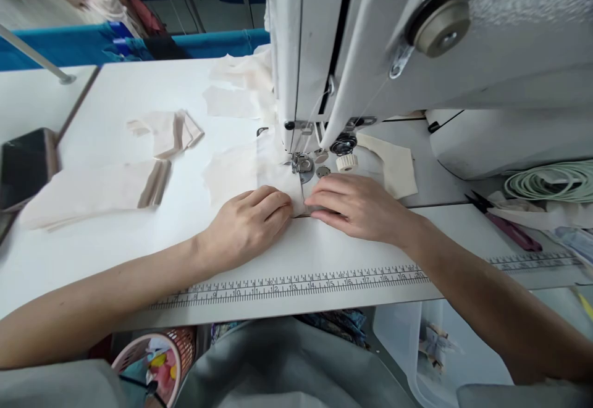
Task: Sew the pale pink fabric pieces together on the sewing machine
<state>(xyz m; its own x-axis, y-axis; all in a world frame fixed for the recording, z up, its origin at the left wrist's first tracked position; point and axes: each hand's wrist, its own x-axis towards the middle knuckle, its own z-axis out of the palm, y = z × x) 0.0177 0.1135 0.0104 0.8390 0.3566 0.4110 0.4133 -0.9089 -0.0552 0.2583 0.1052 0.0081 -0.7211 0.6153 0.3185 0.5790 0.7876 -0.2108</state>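
Both hands flat on the cream fabric piece (259,170), pinning it to the white table (139,235) right in front of the presser foot (303,164). Left hand (248,223) has its fingers curled down on the near edge; right hand (356,204) lies with fingers stretched out, tips pointing left. Fingertips of the two hands nearly meet at the seam line, just below the needle area. Neither hand grips anything, both just press.

Piece sits half under the sewing machine (393,44) head: the far part runs back past the foot, the near edge is under my fingers. I can't tell whether the foot is down on the cloth, or whether any stitching is in this piece yet; that area is too small and blurred.

My read on progress: mid-batch. A stack of folded cream pieces (97,189) lies at far left, a smaller folded bundle (169,130) behind it, and loose cut pieces (236,87) further back beside the machine. Which of these are sewn and which are waiting, I can't say.

Scissors (507,226) lie to the right, well apart from my hands. Printed ruler (296,281) runs along the table's front edge. Phone (25,164) at the left edge.
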